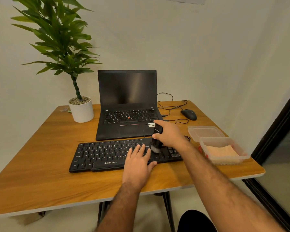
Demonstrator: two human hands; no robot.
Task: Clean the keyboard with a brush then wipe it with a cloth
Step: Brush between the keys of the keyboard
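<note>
Black Zebronics keyboard [117, 154] lying flat near the front of the wooden bench [40, 164], just in front of the open laptop [127, 104]. Black brush [156, 139] standing up on the right part of the keys, bristles down and touching them. Right hand [170, 134] wrapped around the brush, grip tight on its handle, thumb on the near side. Left hand [137, 163] lying flat on the keyboard beside the brush, fingers straight and spread on the keys, holding nothing, thumb at the front edge. Peach cloth [222, 154] folded inside a clear plastic box [241, 153] to the right of the keyboard, with the clear lid [206, 132] just behind it. Black mouse [188, 114] with its wire farther back on the right. Green plant in a white pot [82, 111] at the back left, next to the laptop
</note>
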